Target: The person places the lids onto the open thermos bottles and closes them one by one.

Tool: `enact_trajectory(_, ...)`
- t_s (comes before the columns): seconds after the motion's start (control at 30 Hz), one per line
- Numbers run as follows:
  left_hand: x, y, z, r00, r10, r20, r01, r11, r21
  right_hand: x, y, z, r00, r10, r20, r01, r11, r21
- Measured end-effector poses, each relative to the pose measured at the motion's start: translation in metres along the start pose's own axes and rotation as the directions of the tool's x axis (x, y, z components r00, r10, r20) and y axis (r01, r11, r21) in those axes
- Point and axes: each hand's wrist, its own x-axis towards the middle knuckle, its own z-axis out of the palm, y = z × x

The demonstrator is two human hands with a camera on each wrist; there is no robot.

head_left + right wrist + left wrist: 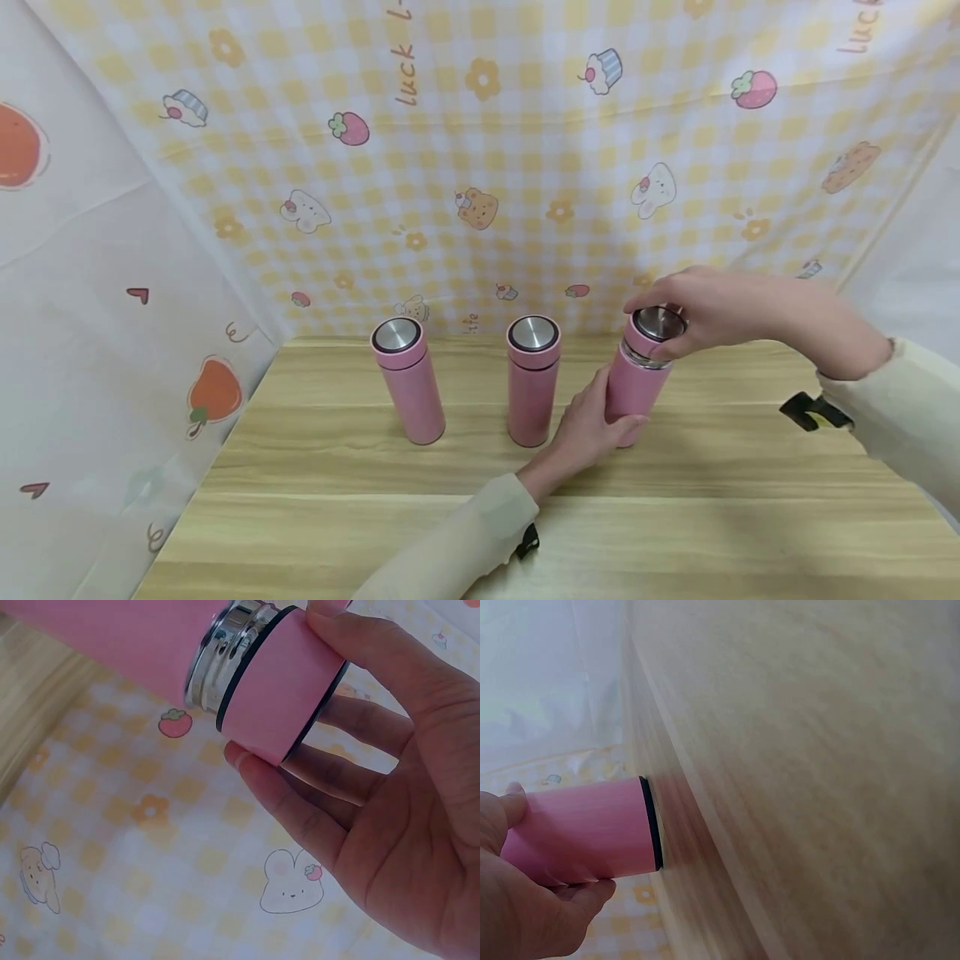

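A pink thermos (636, 387) on the right side of the table has its pink lid (285, 686) raised from the body, baring the shiny steel neck (229, 656). Low on the body, my left hand (588, 425) grips it with fingers and thumb around the sides. My right hand (701, 307) holds the lid from above, fingers and thumb on its rim; its steel top shows in the head view. In the left wrist view the black base (652, 823) of the thermos is at the wooden surface. The neck still sits beneath or partly in the lid.
Two more pink thermoses, one in the middle (532, 396) and one at the left (412, 387), stand upright with lids on. The wooden table (337, 517) ends at a yellow checked cloth (420, 175) behind. A white printed cloth (97, 333) hangs at the left.
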Motion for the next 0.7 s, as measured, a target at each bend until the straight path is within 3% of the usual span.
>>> enact_trajectory(0.23,0.0000,0.0022,-0.0005,1.000,-0.006,0.001,0.006,1.000,0.025,0.0061,0.0007,0.0063,0.995,0.063,0.076,-0.066,0.997,0.039)
enact_trajectory(0.7,-0.0004,0.0013,-0.0011,1.000,0.008,-0.004,-0.008,1.000,0.018,0.0078,-0.0035,0.0095,0.996,0.081,0.047,-0.083,0.995,0.051)
